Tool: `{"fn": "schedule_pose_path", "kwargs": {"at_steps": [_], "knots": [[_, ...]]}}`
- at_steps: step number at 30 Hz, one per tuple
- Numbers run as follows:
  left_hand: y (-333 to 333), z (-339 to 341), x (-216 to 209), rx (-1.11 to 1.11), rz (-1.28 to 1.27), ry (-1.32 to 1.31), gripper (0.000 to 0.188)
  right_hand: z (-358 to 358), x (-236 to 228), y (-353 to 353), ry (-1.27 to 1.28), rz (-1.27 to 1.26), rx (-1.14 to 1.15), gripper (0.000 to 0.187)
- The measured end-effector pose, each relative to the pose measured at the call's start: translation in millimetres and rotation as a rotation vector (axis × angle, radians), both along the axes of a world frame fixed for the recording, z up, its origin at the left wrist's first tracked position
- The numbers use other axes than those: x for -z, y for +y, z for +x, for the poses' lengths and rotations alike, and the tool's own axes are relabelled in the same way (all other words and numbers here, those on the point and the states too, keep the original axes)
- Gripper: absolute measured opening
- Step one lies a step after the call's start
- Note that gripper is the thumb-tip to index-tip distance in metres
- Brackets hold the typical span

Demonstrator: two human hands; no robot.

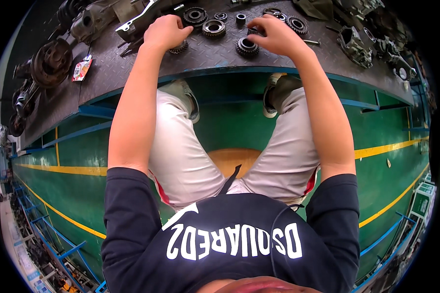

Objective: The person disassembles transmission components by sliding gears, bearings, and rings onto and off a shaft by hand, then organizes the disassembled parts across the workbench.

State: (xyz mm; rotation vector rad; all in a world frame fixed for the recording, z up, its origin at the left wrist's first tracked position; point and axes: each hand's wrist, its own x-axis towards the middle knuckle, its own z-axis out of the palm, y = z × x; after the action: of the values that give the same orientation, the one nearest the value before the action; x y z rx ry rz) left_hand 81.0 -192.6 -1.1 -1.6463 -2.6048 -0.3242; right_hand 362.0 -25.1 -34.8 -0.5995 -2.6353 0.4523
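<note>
My left hand (168, 32) is over the bench at the left of a group of loose gears. Its thumb sticks out to the right, while its fingers are hidden behind the back of the hand. A dark gear (181, 48) partly shows beneath it. On the other side, my right hand (277, 36) curves its thumb and fingers around a dark toothed gear (255, 31), mostly covered by the hand. The thumb tip is close to another dark gear (247, 47) near the bench edge. Between my hands lie a ring-shaped gear (213, 28) and a larger dark gear (195, 16).
The metal bench top (132, 73) has a blue frame. Greasy machine parts (51, 61) and a small red-and-white packet (82, 68) are at left; metal housings (355, 47) stand at right. A small collar (240, 18), a gear (297, 24) and a rod (312, 42) lie nearby.
</note>
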Motion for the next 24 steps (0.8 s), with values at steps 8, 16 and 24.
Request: {"fn": "schedule_pose_path", "kwargs": {"at_steps": [8,16,24], "knots": [[26.4,32.6,16.2,0.347,0.033,-0.084,0.041,-10.0,-15.5,-27.3,-0.175,0.028,-0.094,0.055],[37.5,33.2,13.4,0.314,-0.072,-0.153,0.038,-12.5,-13.8,-27.2,-0.280,0.017,-0.022,0.061],[31.2,31.5,15.8,0.367,-0.097,-0.127,0.040,-14.6,-7.9,-30.6,-0.240,-0.018,-0.055,0.062]]}}
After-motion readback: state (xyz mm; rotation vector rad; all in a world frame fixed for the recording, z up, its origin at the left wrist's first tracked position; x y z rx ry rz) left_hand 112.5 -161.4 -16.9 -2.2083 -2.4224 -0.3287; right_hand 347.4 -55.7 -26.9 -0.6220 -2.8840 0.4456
